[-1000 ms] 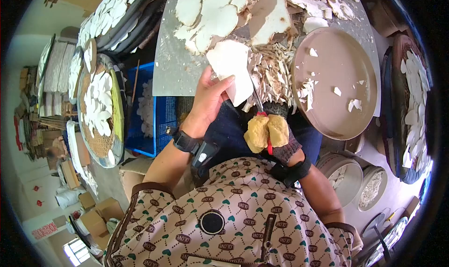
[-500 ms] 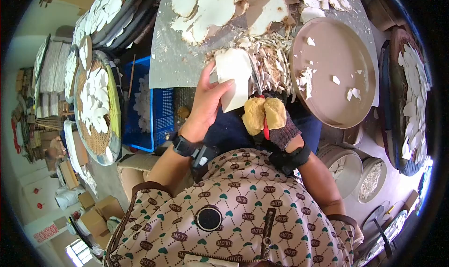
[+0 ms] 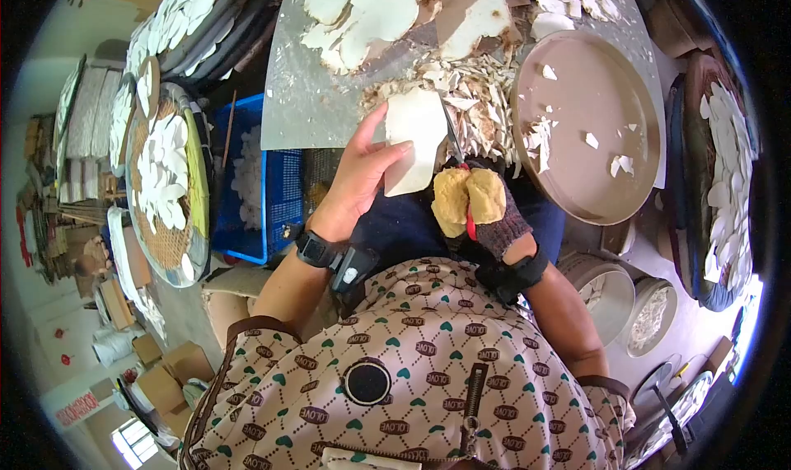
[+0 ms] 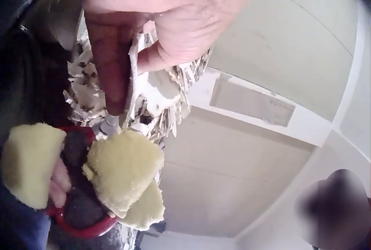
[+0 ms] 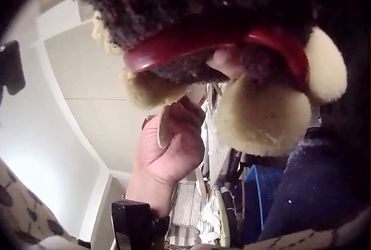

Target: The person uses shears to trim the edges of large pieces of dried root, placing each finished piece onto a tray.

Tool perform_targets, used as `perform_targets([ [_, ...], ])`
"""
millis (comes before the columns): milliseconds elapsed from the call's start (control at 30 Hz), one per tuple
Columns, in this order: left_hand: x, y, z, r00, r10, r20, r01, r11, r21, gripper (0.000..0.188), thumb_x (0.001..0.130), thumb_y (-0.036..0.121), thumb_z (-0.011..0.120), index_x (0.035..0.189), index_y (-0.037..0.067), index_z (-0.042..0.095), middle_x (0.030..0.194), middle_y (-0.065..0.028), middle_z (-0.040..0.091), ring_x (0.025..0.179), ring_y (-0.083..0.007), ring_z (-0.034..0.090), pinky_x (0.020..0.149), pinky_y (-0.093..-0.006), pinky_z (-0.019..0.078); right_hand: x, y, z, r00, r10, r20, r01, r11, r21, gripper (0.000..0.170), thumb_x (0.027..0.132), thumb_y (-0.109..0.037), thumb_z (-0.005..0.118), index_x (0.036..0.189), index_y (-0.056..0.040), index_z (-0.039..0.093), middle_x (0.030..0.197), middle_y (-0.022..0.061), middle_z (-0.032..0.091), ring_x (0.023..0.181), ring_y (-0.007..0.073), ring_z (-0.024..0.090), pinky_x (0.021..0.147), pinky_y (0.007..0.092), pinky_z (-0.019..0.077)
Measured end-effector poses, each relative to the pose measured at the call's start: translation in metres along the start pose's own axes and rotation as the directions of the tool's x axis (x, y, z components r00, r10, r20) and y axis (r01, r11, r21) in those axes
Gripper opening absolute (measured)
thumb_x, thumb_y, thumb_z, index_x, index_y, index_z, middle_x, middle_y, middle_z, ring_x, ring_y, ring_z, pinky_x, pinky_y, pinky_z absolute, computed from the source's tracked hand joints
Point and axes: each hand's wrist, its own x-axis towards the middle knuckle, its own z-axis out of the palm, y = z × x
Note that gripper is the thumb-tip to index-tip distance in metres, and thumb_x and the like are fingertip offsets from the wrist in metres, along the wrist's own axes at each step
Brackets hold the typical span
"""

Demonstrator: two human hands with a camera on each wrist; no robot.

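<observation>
The left hand point(image 3: 356, 173) pinches a thin white piece point(image 3: 414, 136) between thumb and fingers; the left wrist view shows the piece point(image 4: 134, 76) edge-on. Wearing a dark knitted glove, the right hand point(image 3: 499, 223) grips scissors with red handles point(image 4: 87, 229), wrapped in yellow foam point(image 3: 468, 200). The dark scissor blades point(image 3: 452, 130) lie along the right edge of the white piece. From the right wrist view, red handle loops point(image 5: 168, 47) surround the gloved fingers, and the left hand point(image 5: 171, 151) is beyond them.
Scraps point(image 3: 486, 107) are heaped on the grey table point(image 3: 297, 99), behind them large white sheets point(image 3: 371, 21). A round brown tray point(image 3: 585, 173) with small bits stands right. A blue crate point(image 3: 280, 190) is at left, buckets point(image 3: 606, 297) at lower right.
The white piece has come down from over the large sheets and turned in the left hand, its upper part now narrower. The right hand with the scissors has risen slightly in view.
</observation>
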Motion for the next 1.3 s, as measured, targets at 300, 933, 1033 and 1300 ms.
perform_targets([
  [300,-0.002,0.018,-0.007,0.984,-0.098,0.149,0.072,0.983,0.168,0.070,0.079,-0.002,0.060,0.139,0.009,0.026,0.104,-0.0147,0.060,0.089,-0.0165,0.061,0.077,-0.0267,0.0491,0.002,0.022,-0.010,0.998,-0.057,0.017,0.059,0.994,-0.097,0.026,0.085,-0.009,0.051,0.110,-0.0017,0.050,0.099,0.0118,0.059,0.094,0.0232,0.058,0.082,0.0319,0.0466],
  [933,0.003,0.009,-0.005,0.957,0.286,-0.053,-0.255,0.912,0.321,0.040,0.081,0.001,0.059,0.121,-0.001,0.050,0.106,-0.0123,0.059,0.087,-0.0181,0.062,0.068,-0.0277,0.0548,0.009,0.053,-0.021,0.988,-0.152,-0.036,0.127,0.915,-0.383,0.021,0.083,-0.015,0.051,0.097,-0.0007,0.057,0.092,0.0135,0.060,0.087,0.0279,0.059,0.077,0.0362,0.0481],
  [1033,0.004,0.017,-0.006,0.963,0.266,-0.034,-0.240,0.913,0.330,0.040,0.081,0.001,0.060,0.120,-0.001,0.051,0.104,-0.0115,0.060,0.085,-0.0166,0.062,0.066,-0.0270,0.0547,0.005,0.045,-0.026,0.989,-0.143,0.026,0.141,0.902,-0.408,0.027,0.088,-0.019,0.049,0.104,0.0026,0.054,0.101,0.0136,0.059,0.094,0.0264,0.058,0.083,0.0367,0.0468],
  [1300,0.007,0.016,-0.014,0.963,0.263,0.057,-0.258,0.843,0.472,0.042,0.079,0.000,0.061,0.120,0.001,0.051,0.103,-0.0095,0.059,0.088,-0.0146,0.059,0.074,-0.0248,0.0507,0.008,0.059,-0.023,0.968,-0.250,-0.037,0.214,0.890,-0.403,0.017,0.077,-0.015,0.056,0.091,-0.0047,0.059,0.088,0.0132,0.061,0.084,0.0299,0.059,0.072,0.0370,0.0485],
])
